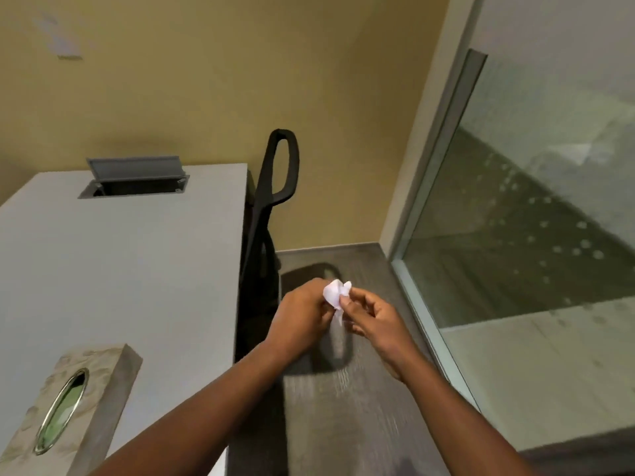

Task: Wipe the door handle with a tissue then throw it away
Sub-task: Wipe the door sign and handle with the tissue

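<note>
I hold a small crumpled white tissue (335,293) between my two hands, above the dark grey wood-grain floor (347,407). My left hand (302,316) closes its fingers around the left side of the tissue, and my right hand (374,319) pinches the right side with the thumb and fingertips, so both hands grip the same tissue. A thin tail of the tissue hangs down between the hands. Left of my hands stands the white rectangular table (130,255), and on its near corner lies a beige stone-look tissue box with an oval metal-rimmed opening (68,410). Just beside the table edge I see a black chair with a loop-shaped armrest (271,201). Right of my hands is the frosted glass door with a pale frame (515,235).
</note>
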